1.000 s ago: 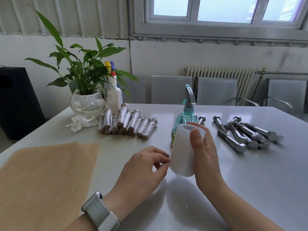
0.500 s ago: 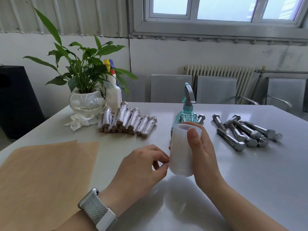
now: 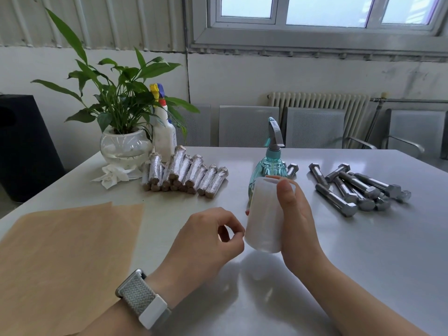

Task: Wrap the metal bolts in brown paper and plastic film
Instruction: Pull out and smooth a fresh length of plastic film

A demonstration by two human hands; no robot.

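Note:
My right hand [image 3: 297, 221] grips a white roll of plastic film [image 3: 265, 214], held upright just above the table. My left hand [image 3: 206, 236] is beside the roll's lower left edge, thumb and forefinger curled together against the film surface; whether they pinch a film end I cannot tell. Sheets of brown paper [image 3: 65, 258] lie flat at the near left. Several bare metal bolts [image 3: 356, 187] lie in a heap at the right. A stack of wrapped bolts [image 3: 186, 173] sits at the back centre-left.
A teal spray bottle [image 3: 270, 163] stands right behind the film roll. A potted plant in a glass bowl [image 3: 124, 146], a white spray bottle [image 3: 164, 134] and a crumpled tissue [image 3: 114, 175] are at the back left. Grey chairs [image 3: 247, 124] line the table's far side.
My left fingers have curled tighter beside the roll's lower edge. The roll and my right hand have stayed nearly in place.

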